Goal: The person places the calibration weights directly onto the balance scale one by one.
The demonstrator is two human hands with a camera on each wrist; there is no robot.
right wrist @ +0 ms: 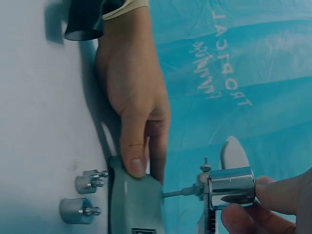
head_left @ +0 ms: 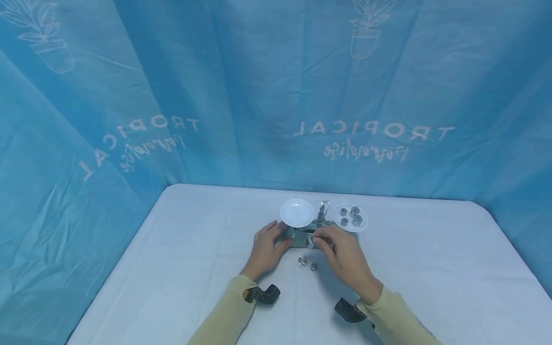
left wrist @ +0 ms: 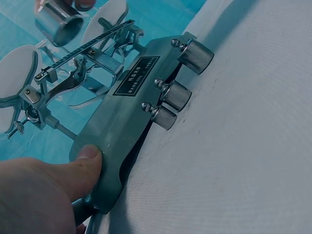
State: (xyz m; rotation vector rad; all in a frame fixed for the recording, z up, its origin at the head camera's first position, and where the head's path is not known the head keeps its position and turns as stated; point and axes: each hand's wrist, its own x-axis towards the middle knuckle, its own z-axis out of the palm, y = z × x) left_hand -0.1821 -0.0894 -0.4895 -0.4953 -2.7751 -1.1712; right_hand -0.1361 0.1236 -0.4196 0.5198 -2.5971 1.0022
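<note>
A balance scale with a green base [left wrist: 114, 117] stands on the table. My left hand [head_left: 266, 250] holds the left end of its base, thumb on the front face and fingers behind. In my right hand [head_left: 345, 254] a shiny metal weight [right wrist: 231, 185] is pinched between thumb and fingers, in front of the beam and apart from both pans. The left pan [head_left: 297, 213] is a white dish with nothing on it. Several knobbed weights stand on the right pan [head_left: 363, 225]. Before the base, three smaller weights stand on the table: large [left wrist: 197, 56], middle [left wrist: 176, 95] and small [left wrist: 163, 117].
A white cloth [head_left: 431, 268] covers the table. Blue printed curtains [head_left: 267, 96] hang behind it and at its sides. A black camera mount [head_left: 269, 294] sits on the left wrist, another mount [head_left: 348, 310] on the right.
</note>
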